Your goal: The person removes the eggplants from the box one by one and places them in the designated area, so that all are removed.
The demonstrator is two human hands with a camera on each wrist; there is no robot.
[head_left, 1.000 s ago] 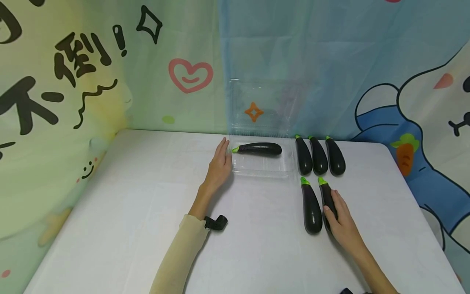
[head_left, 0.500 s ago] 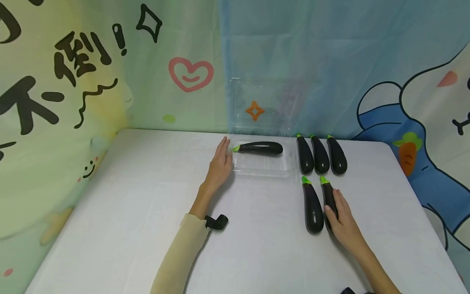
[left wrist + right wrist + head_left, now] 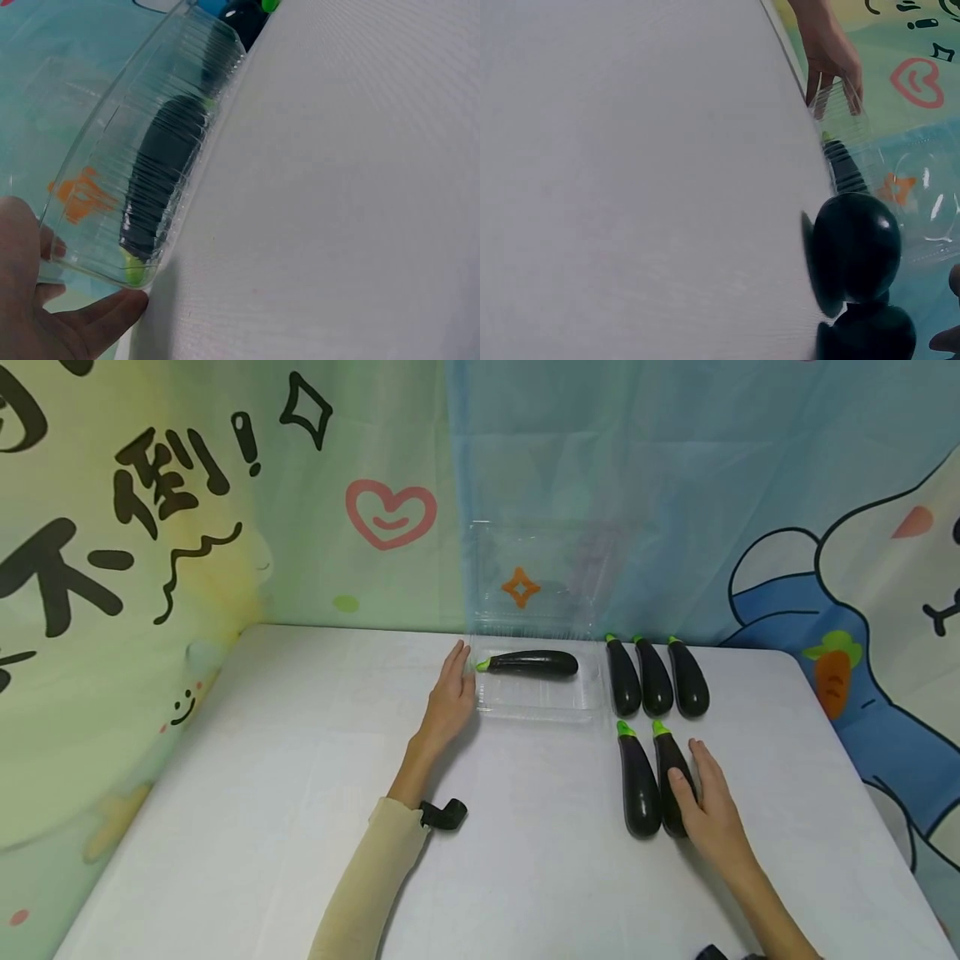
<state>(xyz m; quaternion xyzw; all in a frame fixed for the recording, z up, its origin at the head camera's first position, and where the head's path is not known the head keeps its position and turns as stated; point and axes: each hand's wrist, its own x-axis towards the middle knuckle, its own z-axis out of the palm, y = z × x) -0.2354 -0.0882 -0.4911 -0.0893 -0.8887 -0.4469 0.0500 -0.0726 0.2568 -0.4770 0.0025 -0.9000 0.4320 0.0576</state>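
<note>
In the head view my left hand (image 3: 447,706) rests with straight fingers against the left end of a clear plastic clamshell box (image 3: 540,703). One dark eggplant (image 3: 532,663) lies sideways in it, green stem to the left. My right hand (image 3: 708,814) is over the right side of an eggplant (image 3: 667,756), thumb across it, fingers straight and apart from it on the far side. Just left lies another eggplant (image 3: 639,785). In the right wrist view only fingertips (image 3: 946,341) show at the right edge, beside rounded eggplant ends (image 3: 857,244).
Several more eggplants (image 3: 654,678) stand in a row right of the box. The box's lid (image 3: 540,547) is raised upright at the table's back edge, before a printed curtain (image 3: 390,585). A white cloth covers the table (image 3: 300,760).
My right hand has loosened from the eggplant; its fingers have straightened and moved slightly right and away. The left hand and the box have stayed in place.
</note>
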